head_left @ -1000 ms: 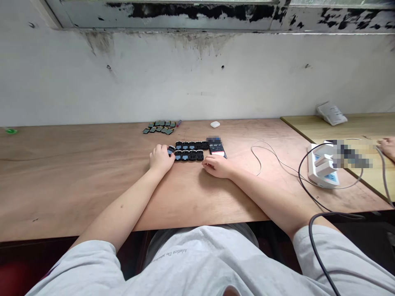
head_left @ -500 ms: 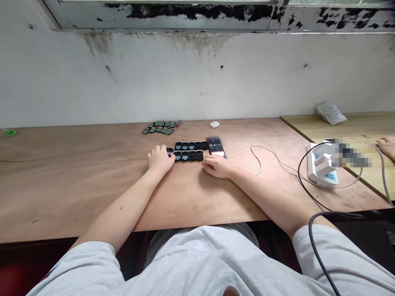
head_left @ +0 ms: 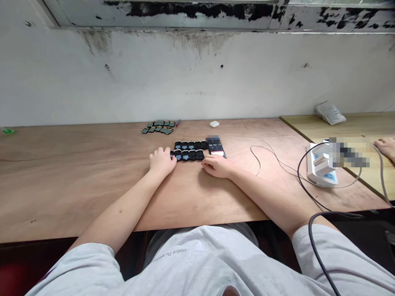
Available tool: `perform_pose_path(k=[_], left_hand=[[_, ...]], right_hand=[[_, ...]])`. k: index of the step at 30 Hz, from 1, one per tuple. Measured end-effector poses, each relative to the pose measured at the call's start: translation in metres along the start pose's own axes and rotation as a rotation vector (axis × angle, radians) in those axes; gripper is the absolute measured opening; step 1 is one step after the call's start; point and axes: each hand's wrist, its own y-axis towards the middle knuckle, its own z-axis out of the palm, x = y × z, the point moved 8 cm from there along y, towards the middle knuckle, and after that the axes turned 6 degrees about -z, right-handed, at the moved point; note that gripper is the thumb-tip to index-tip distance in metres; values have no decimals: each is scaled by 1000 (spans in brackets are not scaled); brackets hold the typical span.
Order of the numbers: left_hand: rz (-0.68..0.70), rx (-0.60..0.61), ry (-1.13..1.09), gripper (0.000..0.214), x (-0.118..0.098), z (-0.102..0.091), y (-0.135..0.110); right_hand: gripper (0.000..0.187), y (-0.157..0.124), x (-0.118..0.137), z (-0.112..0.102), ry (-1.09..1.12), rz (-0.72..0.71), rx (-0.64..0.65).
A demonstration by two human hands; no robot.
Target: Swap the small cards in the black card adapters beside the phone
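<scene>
Head view. Laid out on the counter [head_left: 92,164]: far row of black cases [head_left: 191,145], near row of black cases [head_left: 193,155], both apparently lined up. Possibly left: settling of near row's left end, partly hidden by left hand [head_left: 162,161]; grip impossible to tell. Right hand [head_left: 217,165]: loosely half-curled, nothing visibly held. Behind, apart: green-grey flat modules [head_left: 158,127], untouched.

shirt [head_left: 212,263]: pale grey-white | sleeves [head_left: 92,261]: short, loose | lettering [head_left: 171,253]: small, grey (partly unreadable) | forearms [head_left: 123,209]: bare
</scene>
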Motion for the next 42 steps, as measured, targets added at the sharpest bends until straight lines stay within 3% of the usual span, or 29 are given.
perform_pose_path(k=[31,42], left_hand=[[206,17,-44,46,-18,7,-5],[216,-63,6,42,-20,-3,-7]], right_hand=[[13,2,3,-3,-9,-7,-8],[12,2,2,-1,-9,-5,10]])
